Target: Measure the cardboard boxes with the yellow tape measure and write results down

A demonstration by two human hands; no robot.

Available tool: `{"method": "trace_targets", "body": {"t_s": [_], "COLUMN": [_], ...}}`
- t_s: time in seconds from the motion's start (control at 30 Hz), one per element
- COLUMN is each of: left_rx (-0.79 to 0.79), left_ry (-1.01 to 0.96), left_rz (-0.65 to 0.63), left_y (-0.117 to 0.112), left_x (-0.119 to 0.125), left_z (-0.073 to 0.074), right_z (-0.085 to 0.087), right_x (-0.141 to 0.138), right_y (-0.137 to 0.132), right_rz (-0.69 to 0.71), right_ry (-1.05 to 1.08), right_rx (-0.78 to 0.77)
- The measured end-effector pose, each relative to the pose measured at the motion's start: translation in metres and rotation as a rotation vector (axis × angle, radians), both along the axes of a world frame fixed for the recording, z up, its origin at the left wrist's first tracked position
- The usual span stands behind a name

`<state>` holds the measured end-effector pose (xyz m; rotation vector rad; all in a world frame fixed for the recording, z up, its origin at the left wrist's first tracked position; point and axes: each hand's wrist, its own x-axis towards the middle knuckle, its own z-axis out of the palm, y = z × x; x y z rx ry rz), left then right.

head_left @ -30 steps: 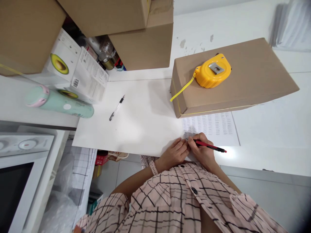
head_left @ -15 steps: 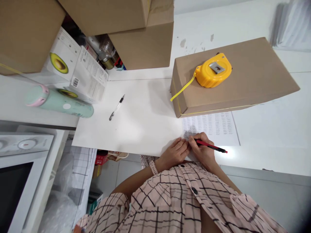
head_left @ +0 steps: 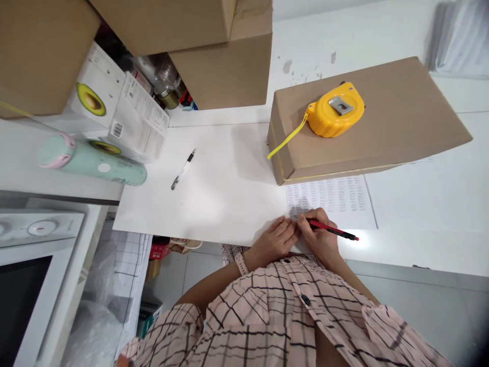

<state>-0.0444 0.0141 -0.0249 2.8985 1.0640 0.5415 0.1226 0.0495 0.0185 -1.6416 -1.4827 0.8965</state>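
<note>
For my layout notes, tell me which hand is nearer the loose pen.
Left. The left hand rests at the near edge of the table, to the right of the loose pen; the right hand, holding the red pen at the paper, is farther right.

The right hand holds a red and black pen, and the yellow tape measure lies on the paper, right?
Not quite: the head view shows the yellow tape measure on top of a cardboard box, not on the paper. The right hand does hold a red and black pen.
</note>
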Motion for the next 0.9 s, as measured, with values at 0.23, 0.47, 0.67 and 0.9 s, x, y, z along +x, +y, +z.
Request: {"method": "trace_targets", "body": {"t_s": [0.23, 0.47, 0.67, 0.9], "left_rx": [0.104, 0.065, 0.063, -0.019], "left_ry": [-0.065, -0.058, -0.089, -0.074], "left_rz": [0.035, 0.020, 0.022, 0.004], "left_y": [0.0006, 0.0007, -0.0001, -0.0006], "left_x": [0.0009, 0.0006, 0.0008, 0.0003], "left_z": [0.0012, 0.0012, 0.0004, -0.0031], "right_z": [-0.0004, -0.0023, -0.0021, -0.0057], "right_x": [-0.0006, 0.0002, -0.0005, 0.0005], "right_y": [-0.0002, -0.0003, -0.0004, -0.0016], "right_rz": [0.008, -0.011, 0.007, -0.017], "right_ry": [0.009, -0.010, -0.009, -0.003], "right_rx": [0.009, 0.019, 0.024, 0.029]}}
